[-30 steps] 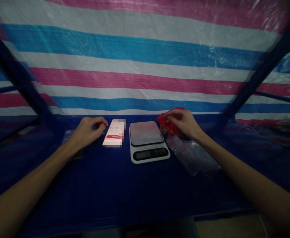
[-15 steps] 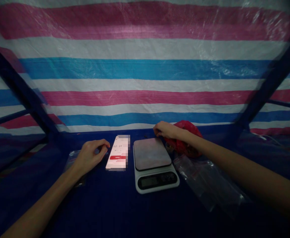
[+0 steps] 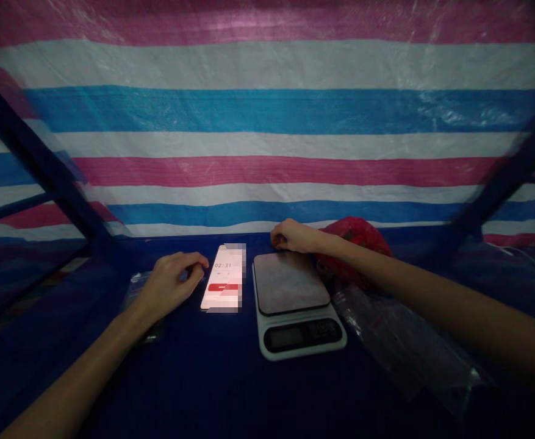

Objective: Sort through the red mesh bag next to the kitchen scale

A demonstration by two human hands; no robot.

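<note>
Apparently the laying-out is done, the handling only partway. Beyond the far edge of the white digital scale with its square grey plate [image 3: 290, 283], the right hand [image 3: 290, 236] curls inward; too dim to tell whether it pinches anything. Flat transparent plastic bags [image 3: 395, 335] and a crumpled red plastic bag [image 3: 356, 235] lie rightward. The left hand [image 3: 171, 280], loosely curled, seemingly released, rests beside the lit rectangular phone [image 3: 221, 277].

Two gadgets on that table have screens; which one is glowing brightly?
The phone, lying between the left hand and the scale: it shines pinkish white, while the scale's display looks dark grey.
</note>
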